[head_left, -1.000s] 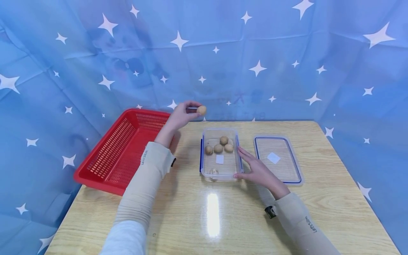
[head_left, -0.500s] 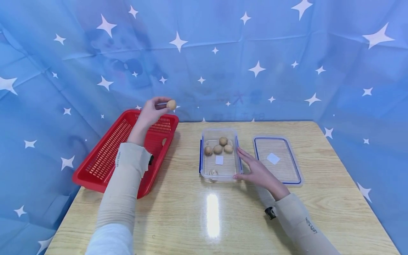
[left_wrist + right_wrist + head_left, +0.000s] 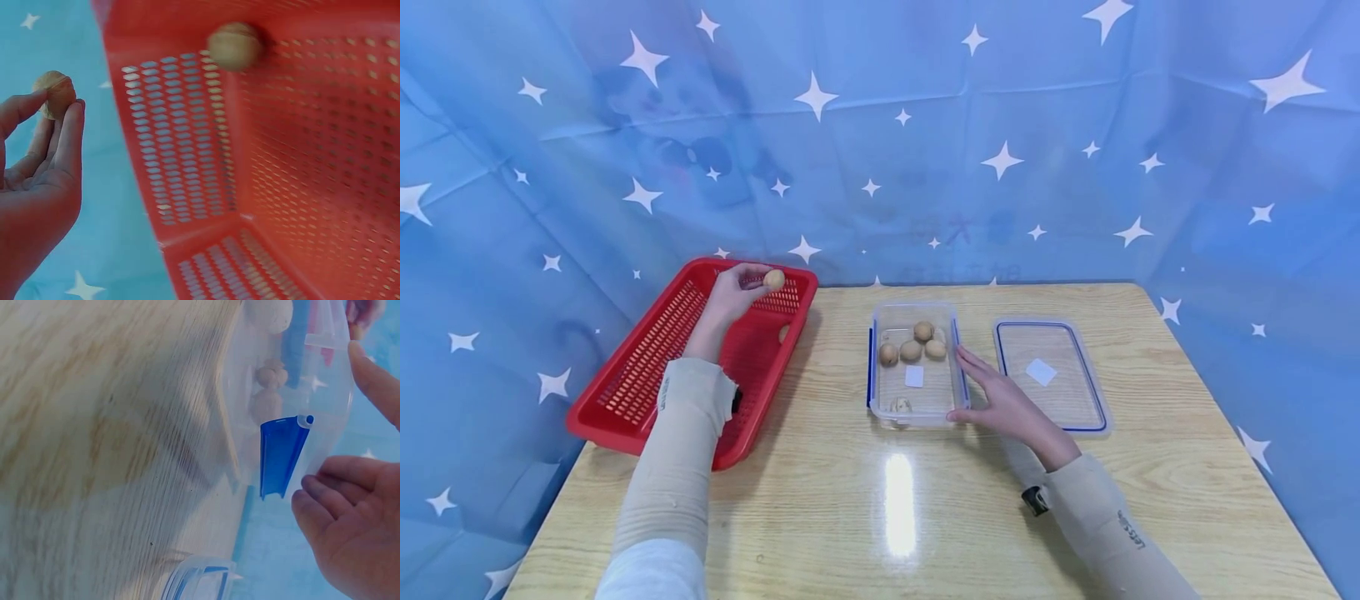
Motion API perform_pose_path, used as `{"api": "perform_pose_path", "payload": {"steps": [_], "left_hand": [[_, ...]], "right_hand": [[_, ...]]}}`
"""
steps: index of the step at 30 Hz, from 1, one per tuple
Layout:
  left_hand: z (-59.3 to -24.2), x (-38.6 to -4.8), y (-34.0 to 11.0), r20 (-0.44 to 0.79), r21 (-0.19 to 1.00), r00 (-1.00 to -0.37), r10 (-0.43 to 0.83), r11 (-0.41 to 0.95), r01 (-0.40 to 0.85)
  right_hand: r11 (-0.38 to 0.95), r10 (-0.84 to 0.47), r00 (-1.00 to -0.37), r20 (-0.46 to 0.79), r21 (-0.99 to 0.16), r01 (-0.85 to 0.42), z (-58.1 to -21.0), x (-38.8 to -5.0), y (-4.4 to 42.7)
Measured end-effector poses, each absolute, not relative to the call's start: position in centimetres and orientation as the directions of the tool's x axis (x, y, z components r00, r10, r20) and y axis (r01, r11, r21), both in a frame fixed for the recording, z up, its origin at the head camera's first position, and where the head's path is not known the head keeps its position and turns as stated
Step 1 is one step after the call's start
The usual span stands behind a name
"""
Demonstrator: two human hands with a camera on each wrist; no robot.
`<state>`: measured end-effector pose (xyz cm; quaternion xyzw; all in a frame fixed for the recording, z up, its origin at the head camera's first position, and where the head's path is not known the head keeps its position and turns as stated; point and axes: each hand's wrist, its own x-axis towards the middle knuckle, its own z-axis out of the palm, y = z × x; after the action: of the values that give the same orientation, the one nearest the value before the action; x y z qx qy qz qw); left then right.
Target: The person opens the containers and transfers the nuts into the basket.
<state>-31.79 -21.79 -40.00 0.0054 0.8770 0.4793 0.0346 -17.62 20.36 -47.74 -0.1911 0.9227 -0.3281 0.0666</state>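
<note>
My left hand (image 3: 730, 298) is over the back of the red basket (image 3: 775, 383), pinching a walnut (image 3: 774, 279) between thumb and fingertips. In the left wrist view the held walnut (image 3: 59, 94) shows its seam, apart from the basket wall. One more walnut (image 3: 235, 47) lies inside the basket against its side. My right hand (image 3: 1003, 404) rests on the right side of a clear plastic box (image 3: 943, 392), its thumb at the near corner and fingers straight along the rim. Several walnuts (image 3: 912, 351) sit toward the back of the box.
A clear lid (image 3: 1060, 404) with a blue seal and white label lies right of the box. Inside the box are a white label (image 3: 914, 377) and a small indistinct pale shape (image 3: 901, 405). A starry blue curtain (image 3: 887, 150) hangs behind the wooden table (image 3: 820, 500).
My left hand has carried the walnut leftward from near the box to over the red basket, then lowered it somewhat. The right hand has stayed on the box.
</note>
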Motion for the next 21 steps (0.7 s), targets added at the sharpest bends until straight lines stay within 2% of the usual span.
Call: {"api": "perform_pose_path", "payload": {"steps": [7,13,21], "left_hand": [[-42.8,-32.1,-23.5,-0.140,0.841,-0.987,0.076,0.536,-0.078],[-44.8,-31.7,-24.3,-0.219,0.795,-0.974,0.048,0.588,-0.150],[-46.2,-31.6,-24.6,-0.259,0.737,-0.966,0.012,0.649,-0.189]], "right_hand": [[0.712,-0.395,-0.919,-0.002,-0.633,-0.305,-47.6,-17.6,20.3],[0.707,-0.402,-0.916,-0.001,-0.636,-0.309,-47.6,-17.6,20.3],[0.706,-0.398,-0.917,-0.005,-0.640,-0.303,-47.6,-17.6,20.3]]}}
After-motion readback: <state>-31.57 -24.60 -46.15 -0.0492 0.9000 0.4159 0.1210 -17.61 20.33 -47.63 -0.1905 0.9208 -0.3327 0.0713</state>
